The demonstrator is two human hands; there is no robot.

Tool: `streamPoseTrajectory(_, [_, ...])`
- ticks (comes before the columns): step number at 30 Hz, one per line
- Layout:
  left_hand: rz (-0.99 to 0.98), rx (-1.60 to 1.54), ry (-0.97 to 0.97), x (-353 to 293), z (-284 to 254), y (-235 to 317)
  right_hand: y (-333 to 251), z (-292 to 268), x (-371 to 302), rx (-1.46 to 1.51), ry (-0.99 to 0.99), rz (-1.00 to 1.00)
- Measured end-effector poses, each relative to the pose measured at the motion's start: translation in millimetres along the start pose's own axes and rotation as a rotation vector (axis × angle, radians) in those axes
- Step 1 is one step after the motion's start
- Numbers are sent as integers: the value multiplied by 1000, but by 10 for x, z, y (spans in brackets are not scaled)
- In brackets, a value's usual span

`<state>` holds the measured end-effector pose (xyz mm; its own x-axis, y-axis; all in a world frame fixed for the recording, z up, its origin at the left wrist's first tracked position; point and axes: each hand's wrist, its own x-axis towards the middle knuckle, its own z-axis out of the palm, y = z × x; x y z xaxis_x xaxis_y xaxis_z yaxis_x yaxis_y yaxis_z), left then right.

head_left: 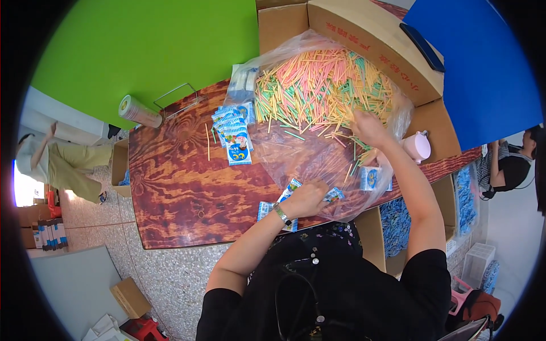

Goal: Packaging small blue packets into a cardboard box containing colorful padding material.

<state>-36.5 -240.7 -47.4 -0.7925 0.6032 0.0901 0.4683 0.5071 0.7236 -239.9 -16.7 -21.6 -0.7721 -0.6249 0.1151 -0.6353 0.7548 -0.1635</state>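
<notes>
A large heap of thin pink, yellow and green sticks point(318, 79) lies on a clear plastic sheet point(296, 156) on the table. My right hand point(371, 129) reaches into the heap's near right side, fingers closed around some sticks; the fingertips are partly hidden. Close to the front edge, my left hand point(307, 199) is closed on a small blue-and-white packet point(334, 195). More such packets point(265, 210) lie under and beside that hand. Another packet point(372, 178) rests on the sheet below my right forearm. Left of the heap is a fanned stack of packets point(238, 146).
An open cardboard box point(369, 42) borders the heap, with a dark phone-like slab point(422, 46) on its rim. A pink mug point(417, 148) stands at right. On the left are a cylindrical container point(139, 111) and wire stand point(176, 99). Boxes of blue packets point(395, 224) sit below the table.
</notes>
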Motion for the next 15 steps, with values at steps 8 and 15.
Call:
streamPoseTrajectory(8, [-39,-52,35,-34,8,8,-135,-170,-12,1797,-196,602])
streamPoseTrajectory(15, [-26,-129,50,13,48,-68,-302,-317,20,1191,-829,452])
